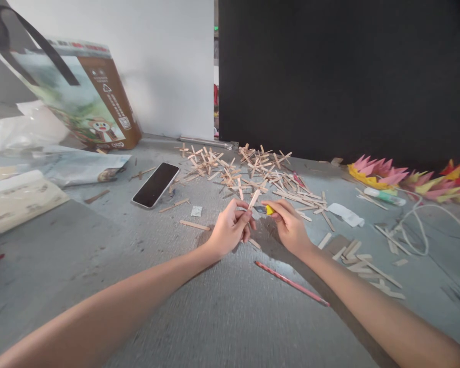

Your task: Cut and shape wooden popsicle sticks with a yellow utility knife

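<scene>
Between the thumb and fingers of my left hand (232,227) a flat wooden craft stick (254,198) points up and away from me. My right hand (291,227) is closed on a yellow utility knife (269,209). Its blade (259,209) points left and lies at or very near the stick; whether it touches I cannot tell. Below the hands, a short stick (254,244) lies on the grey surface. A red patterned pencil (291,283) rests nearer to me, and another loose stick (194,225) lies left of my left hand.
A pile of crossed sticks (230,171) spreads ahead. Cut sticks (362,263) lie right, near a white cable (414,245), glue stick (385,196) and paper crowns (379,174). Left are a phone (156,185), plastic packets (23,199) and a carrier bag (80,97). A black panel (345,76) stands behind.
</scene>
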A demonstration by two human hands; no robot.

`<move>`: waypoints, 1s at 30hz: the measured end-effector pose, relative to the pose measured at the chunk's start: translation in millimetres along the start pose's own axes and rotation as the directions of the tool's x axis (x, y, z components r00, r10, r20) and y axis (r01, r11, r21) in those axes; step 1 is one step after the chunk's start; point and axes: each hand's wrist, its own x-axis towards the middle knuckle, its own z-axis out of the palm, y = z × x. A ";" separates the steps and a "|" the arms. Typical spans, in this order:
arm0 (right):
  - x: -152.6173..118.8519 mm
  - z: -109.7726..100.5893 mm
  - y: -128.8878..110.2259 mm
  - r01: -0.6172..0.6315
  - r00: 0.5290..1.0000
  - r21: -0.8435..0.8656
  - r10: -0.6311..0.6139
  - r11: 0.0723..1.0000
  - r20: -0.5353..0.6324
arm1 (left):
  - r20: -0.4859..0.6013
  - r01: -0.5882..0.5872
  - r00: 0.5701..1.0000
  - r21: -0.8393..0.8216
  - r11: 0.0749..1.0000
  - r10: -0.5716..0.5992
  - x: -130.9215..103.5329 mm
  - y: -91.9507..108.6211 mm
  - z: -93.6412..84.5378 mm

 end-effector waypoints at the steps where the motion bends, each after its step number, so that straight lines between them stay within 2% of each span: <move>1: -0.6 0.1 0.4 -0.011 1.000 0.008 0.011 1.000 -0.012 | -0.006 0.001 1.000 0.001 1.000 -0.001 -0.1 -0.2 0.2; 6: -5.4 -1.3 3.2 -0.082 0.993 0.148 0.093 0.986 -0.072 | -0.015 0.015 1.000 -0.014 1.000 -0.015 1.5 -0.6 0.0; 11: -6.6 -1.6 -6.0 -0.145 0.989 0.293 0.146 0.945 0.018 | 0.047 0.096 0.994 -0.034 0.995 -0.094 3.5 -1.7 -1.2; 14: -5.5 2.2 -14.5 -0.215 0.976 0.324 0.211 0.921 0.047 | 0.082 0.113 0.991 -0.038 0.993 -0.110 3.1 -2.7 -0.5; 21: -3.9 7.2 -23.9 -0.262 0.964 0.393 0.256 0.881 0.069 | 0.145 0.134 0.981 -0.053 0.990 -0.125 2.0 0.9 1.4; 30: -2.7 3.4 -27.8 -0.250 0.965 0.387 0.259 0.887 0.030 | 0.161 0.141 0.978 -0.043 0.989 -0.132 2.8 0.8 -0.7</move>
